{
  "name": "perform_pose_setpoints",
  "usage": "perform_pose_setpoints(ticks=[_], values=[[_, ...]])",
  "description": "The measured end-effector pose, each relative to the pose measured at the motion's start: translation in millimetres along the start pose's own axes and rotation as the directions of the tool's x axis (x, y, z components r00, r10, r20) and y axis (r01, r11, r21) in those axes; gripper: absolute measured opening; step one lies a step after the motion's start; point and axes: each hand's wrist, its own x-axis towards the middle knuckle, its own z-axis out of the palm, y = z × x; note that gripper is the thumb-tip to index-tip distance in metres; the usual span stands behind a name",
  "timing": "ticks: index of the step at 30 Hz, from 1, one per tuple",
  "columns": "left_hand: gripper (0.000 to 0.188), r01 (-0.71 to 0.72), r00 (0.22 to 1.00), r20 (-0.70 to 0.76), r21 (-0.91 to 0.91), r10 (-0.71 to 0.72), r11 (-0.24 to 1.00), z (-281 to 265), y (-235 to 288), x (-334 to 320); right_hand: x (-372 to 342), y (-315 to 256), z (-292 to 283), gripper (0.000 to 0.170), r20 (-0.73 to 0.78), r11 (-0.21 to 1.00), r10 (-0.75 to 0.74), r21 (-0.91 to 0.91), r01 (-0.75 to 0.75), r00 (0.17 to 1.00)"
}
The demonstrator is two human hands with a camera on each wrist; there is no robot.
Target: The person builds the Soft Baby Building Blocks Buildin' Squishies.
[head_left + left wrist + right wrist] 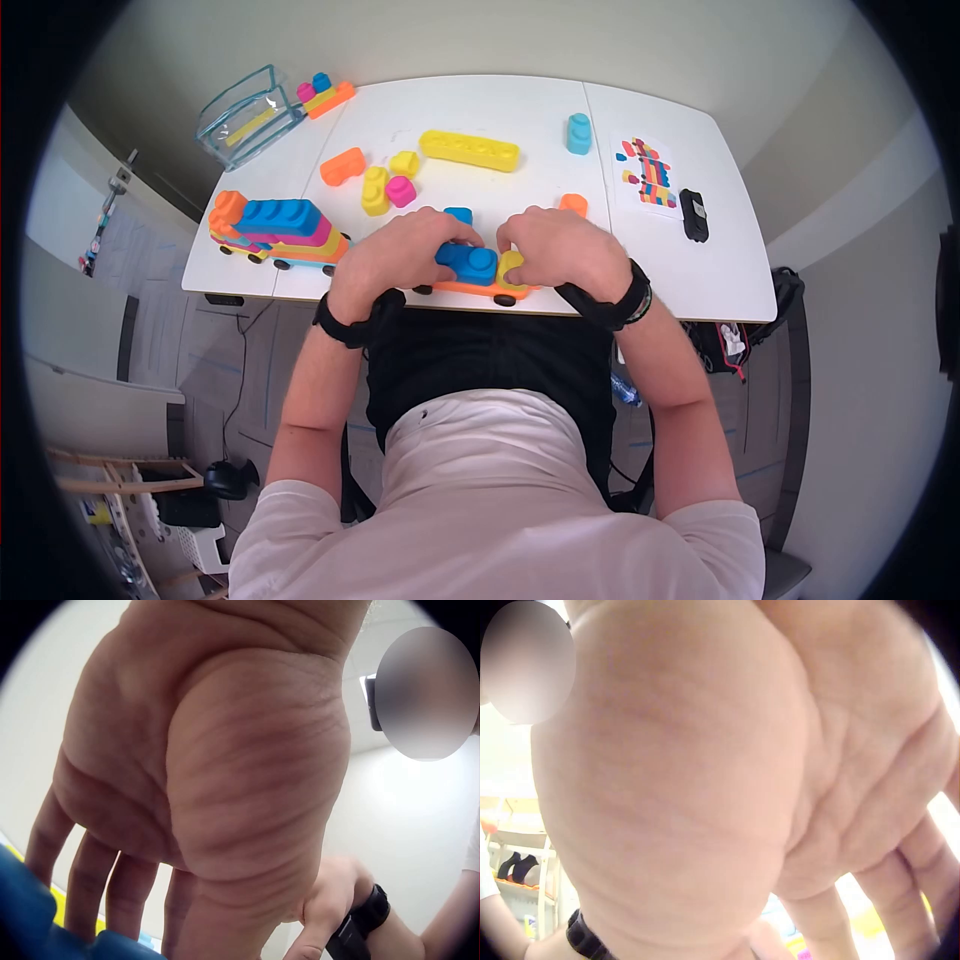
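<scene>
An orange wheeled base point(478, 289) stands at the table's front edge, carrying a blue block point(470, 262) and, at its right end, a yellow block point(511, 266). The left hand point(405, 252) grips the blue block between thumb and fingers. With thumb and fingers the right hand point(568, 248) pinches the yellow block. Behind the left fingers part of another blue block point(459, 215) shows. In the left wrist view the left hand point(202, 765) reaches down beside blue pieces point(124, 946); the right wrist view is mostly filled by the right palm point(705, 765).
A block train point(285, 225) stands at left. Behind are a clear case point(245, 125), a long yellow block point(468, 151), several loose blocks point(375, 190) and a teal block point(579, 134). An orange block point(573, 204), picture sheet point(650, 175) and black object point(694, 215) lie right.
</scene>
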Motion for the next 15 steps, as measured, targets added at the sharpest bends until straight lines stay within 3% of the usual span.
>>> perform_pose_setpoints(ticks=[2,15], values=[[0.052,-0.03,0.999,-0.014,0.008,0.03,1.0,1.4,0.1,2.2,1.9,4.4,8.7,0.028,-0.154,0.995,-0.101,-0.015,0.1,0.983],[0.051,-0.002,0.999,0.049,-0.034,0.003,0.999,4.6,4.0,8.0,3.0,-1.4,10.2,0.027,-0.124,0.998,-0.065,-0.012,0.064,0.99]])
